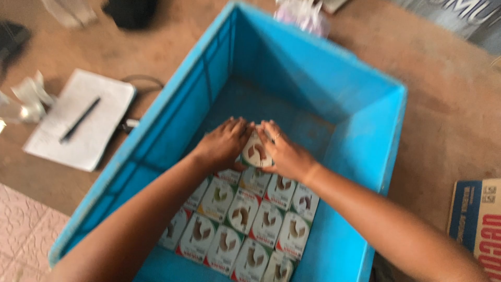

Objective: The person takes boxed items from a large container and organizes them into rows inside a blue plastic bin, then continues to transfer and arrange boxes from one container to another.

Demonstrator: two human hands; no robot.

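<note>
From the head camera, looking straight down, a big blue plastic crate fills the middle of the frame, standing on a brown floor. Both arms reach in from the bottom edge. The left hand and the right hand meet at the centre of the frame, fingers curled around one small white carton with a brown and green print; each hand's grip is closed on that carton from its own side, and it sits between them at the far end of the rows. Below the hands, toward the bottom centre, more cartons of the same kind lie flat in tight rows on the crate's bottom, touching one another. The upper half of the crate bottom shows bare blue. At the left of the frame, outside the crate, a white notepad lies on the floor with a dark pen resting across it. At the lower right edge a cardboard box with blue and red print pokes in.
</note>
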